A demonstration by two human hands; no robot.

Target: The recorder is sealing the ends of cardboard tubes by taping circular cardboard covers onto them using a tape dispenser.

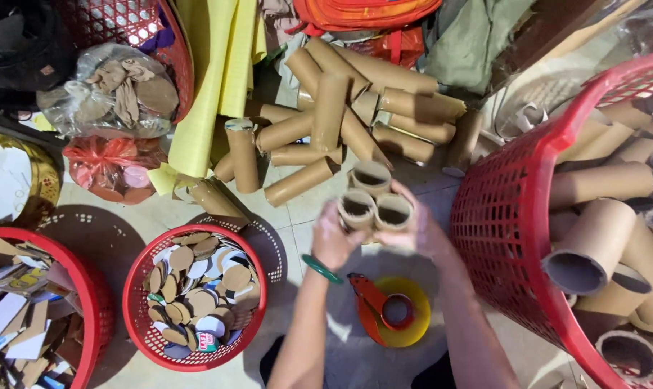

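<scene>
Both hands hold a bundle of three brown cardboard tubes [373, 202] upright, their open ends facing me. My left hand [334, 238], with a green bangle on the wrist, clasps the bundle from the left. My right hand [420, 230] clasps it from the right. Below the hands, on the tiled floor, lies a tape dispenser [388, 311] with a yellow roll and a red handle.
A heap of cardboard tubes [341, 130] lies beyond the hands. A big red basket [514, 238] at right holds more tubes. A small red basket [136, 317] of cardboard discs and another basket [89, 288] of card scraps stand at left. Yellow rolled sheets [211, 94] and bags lie behind.
</scene>
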